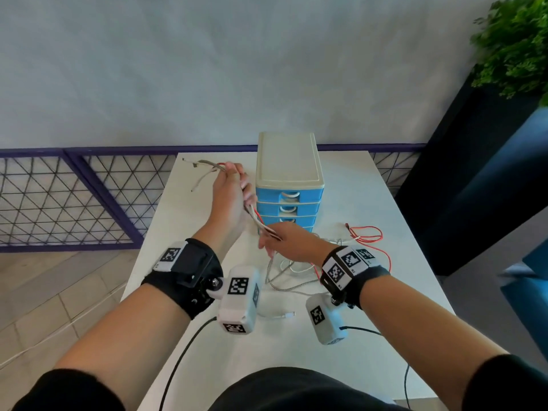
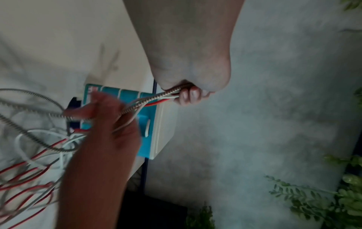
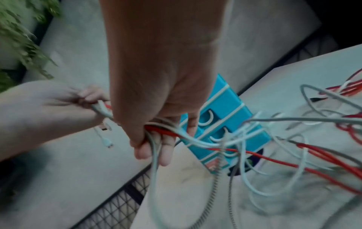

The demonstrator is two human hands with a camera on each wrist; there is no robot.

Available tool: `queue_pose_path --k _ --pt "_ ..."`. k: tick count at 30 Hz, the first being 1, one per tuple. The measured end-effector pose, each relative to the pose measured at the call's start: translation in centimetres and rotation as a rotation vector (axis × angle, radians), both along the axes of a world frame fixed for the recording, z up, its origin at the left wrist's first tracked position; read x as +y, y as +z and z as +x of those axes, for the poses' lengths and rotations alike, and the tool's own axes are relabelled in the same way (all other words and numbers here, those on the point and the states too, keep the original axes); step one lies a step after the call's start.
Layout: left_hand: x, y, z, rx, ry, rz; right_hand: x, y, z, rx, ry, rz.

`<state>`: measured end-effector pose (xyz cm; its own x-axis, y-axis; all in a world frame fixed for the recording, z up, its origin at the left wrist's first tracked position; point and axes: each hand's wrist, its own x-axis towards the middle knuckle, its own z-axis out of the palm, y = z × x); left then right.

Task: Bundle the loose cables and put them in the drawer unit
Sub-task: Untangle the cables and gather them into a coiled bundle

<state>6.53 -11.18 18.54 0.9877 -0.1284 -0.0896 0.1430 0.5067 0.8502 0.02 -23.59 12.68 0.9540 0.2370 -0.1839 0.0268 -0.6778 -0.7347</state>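
Several cables, white, red and braided grey, run together as a bunch (image 1: 261,223) between my two hands above the white table (image 1: 355,188). My left hand (image 1: 234,188) is raised left of the drawer unit and grips the bunch near its plug ends (image 1: 197,166), fingers (image 2: 189,94) curled round it. My right hand (image 1: 275,241) sits lower, in front of the drawers, and its fingers (image 3: 156,148) curl round the same cables (image 3: 162,133). The rest of the cables (image 1: 364,235) trail loose on the table. The drawer unit (image 1: 289,185) has blue drawers, all closed, and a cream top.
A white plug end (image 1: 289,314) lies near the table's front edge. A purple mesh railing (image 1: 74,197) stands left of the table, with a grey wall behind. A dark planter with green foliage (image 1: 516,46) and a blue seat (image 1: 530,292) stand at the right.
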Motion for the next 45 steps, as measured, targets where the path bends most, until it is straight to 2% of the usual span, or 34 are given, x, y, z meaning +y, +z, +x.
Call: queue_pose_path --k 4,9,13,17,19,22,26,33,41,45 --pt "2.2 0.6 1.6 -0.005 -0.016 0.053 -2.2 -1.8 -0.4 0.024 -0.020 -0.165" --pt "4.0 0.5 2.2 -0.043 -0.023 0.280 -4.4 -2.3 -0.3 -0.014 -0.005 -0.617" --pt "5.8 0.4 2.3 -0.203 -0.152 0.669 -6.4 -2.2 -1.1 -0.064 -0.017 -0.721" --pt "4.2 -2.3 1.1 -0.417 -0.426 1.127 -4.5 -0.9 0.2 -0.178 -0.020 -0.727" --pt "3.0 -3.7 0.2 -0.454 -0.600 1.325 -3.5 -0.4 0.9 -0.209 -0.032 -0.712" --pt "1.4 -5.1 -1.7 -0.519 -0.741 1.517 -2.6 0.3 1.3 -0.221 -0.042 -0.678" --pt "0.8 -5.2 -2.2 -0.566 -0.630 1.556 -2.9 0.3 1.0 -0.188 -0.094 -0.561" --pt "1.6 -1.3 -1.6 -0.611 -0.520 1.365 -4.8 -1.1 0.1 -0.213 -0.325 -0.135" --pt "2.2 0.3 -2.0 -0.589 -0.316 1.290 -4.8 -1.9 0.4 -0.204 -0.420 0.012" --pt "3.3 1.7 -1.9 -0.587 -0.250 1.204 -5.4 -2.8 0.1 -0.170 -0.266 -0.150"
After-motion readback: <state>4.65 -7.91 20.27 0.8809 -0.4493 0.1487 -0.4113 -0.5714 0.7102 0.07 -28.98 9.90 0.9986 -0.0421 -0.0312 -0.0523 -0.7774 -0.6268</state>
